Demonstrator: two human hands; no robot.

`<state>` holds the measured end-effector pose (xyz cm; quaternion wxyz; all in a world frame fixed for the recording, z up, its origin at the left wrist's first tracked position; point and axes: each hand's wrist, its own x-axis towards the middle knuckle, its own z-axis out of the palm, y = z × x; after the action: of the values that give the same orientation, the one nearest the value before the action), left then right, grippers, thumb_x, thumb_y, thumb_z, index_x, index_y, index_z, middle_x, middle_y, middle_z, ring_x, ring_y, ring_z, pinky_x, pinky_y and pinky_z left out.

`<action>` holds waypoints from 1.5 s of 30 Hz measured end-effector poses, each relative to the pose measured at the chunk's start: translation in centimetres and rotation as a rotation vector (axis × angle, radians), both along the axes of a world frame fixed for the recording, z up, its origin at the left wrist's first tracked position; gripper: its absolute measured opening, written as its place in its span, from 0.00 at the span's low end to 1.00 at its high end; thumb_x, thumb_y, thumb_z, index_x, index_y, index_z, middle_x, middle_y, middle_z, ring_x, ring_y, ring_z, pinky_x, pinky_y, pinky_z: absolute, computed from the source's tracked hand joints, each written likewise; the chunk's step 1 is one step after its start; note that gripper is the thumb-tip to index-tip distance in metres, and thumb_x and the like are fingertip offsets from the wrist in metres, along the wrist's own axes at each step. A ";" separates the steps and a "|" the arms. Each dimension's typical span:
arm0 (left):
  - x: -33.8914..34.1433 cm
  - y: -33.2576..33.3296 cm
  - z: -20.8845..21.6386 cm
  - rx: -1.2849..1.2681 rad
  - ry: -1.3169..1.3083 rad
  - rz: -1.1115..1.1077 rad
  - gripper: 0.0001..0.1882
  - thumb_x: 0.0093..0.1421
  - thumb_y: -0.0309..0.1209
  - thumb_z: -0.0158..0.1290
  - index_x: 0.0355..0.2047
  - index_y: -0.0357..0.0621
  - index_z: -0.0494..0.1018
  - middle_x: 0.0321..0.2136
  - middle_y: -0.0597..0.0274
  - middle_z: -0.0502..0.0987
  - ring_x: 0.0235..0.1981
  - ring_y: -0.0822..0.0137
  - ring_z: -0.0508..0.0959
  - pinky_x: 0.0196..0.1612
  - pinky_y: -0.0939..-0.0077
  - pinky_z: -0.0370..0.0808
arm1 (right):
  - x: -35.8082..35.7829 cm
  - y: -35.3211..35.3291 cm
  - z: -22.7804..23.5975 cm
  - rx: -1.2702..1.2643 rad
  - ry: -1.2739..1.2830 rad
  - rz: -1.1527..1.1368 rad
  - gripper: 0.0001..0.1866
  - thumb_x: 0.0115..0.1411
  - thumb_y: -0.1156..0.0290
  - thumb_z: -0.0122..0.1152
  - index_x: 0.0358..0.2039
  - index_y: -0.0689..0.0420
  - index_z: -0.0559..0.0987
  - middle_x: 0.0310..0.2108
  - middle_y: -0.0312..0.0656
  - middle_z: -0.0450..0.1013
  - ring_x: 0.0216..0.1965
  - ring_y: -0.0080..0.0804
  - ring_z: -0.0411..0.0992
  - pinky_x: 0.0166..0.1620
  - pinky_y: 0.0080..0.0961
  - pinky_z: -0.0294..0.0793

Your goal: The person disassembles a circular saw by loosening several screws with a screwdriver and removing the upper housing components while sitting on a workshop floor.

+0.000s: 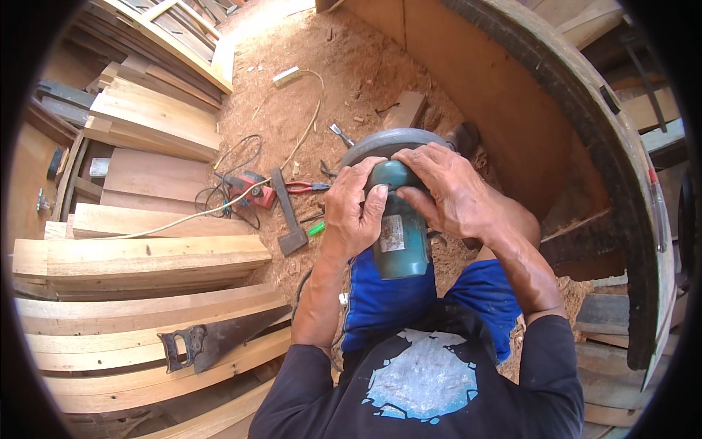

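A green power tool (402, 241) with a cylindrical body and a pale label stands in front of my knees, its body pointing back toward me. At its far end sits a wide, round grey disc (391, 140), partly covered by my hands. My left hand (357, 208) is closed on the left side of the tool, its thumb resting near the top. Curled over the tool's right side and upper end is my right hand (446, 186). Some fingertips of both hands are hidden behind the tool, as is its underside.
Stacked planks (146, 256) fill the left, with a handsaw (212, 340) lying on them. A hammer (289, 212), red-handled pliers (307, 187), a red power tool (252, 189) and a cable (311, 124) with a white socket block lie on the sawdust floor. A large curved wooden piece (570, 102) rises at right.
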<state>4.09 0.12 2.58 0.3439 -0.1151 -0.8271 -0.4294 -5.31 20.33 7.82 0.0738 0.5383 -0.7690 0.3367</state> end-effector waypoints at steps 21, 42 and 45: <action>1.5 -0.8 1.0 0.077 -0.114 -0.026 0.18 0.76 0.38 0.51 0.56 0.36 0.75 0.45 0.45 0.80 0.42 0.50 0.83 0.50 0.58 0.78 | -0.7 0.9 2.3 0.186 -0.185 -0.007 0.18 0.59 0.68 0.73 0.45 0.62 0.77 0.38 0.59 0.79 0.45 0.63 0.78 0.47 0.53 0.75; 8.6 -2.8 4.0 0.119 0.032 -0.025 0.20 0.79 0.43 0.49 0.57 0.38 0.74 0.45 0.44 0.79 0.49 0.45 0.80 0.54 0.57 0.76 | 6.3 -2.7 7.8 0.248 -0.304 0.202 0.22 0.54 0.69 0.76 0.48 0.63 0.80 0.42 0.50 0.79 0.49 0.45 0.77 0.55 0.43 0.74; 8.8 -3.9 4.4 0.156 -0.014 -0.038 0.20 0.76 0.42 0.54 0.59 0.39 0.72 0.45 0.45 0.79 0.49 0.47 0.81 0.53 0.57 0.76 | 6.5 -3.6 8.5 0.321 -0.262 0.195 0.23 0.55 0.67 0.75 0.49 0.65 0.80 0.41 0.55 0.80 0.50 0.50 0.79 0.55 0.43 0.75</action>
<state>12.89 -3.80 7.00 0.3381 -0.1004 -0.7910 -0.4999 1.18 16.77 16.28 -0.1461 0.5666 -0.7601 0.2827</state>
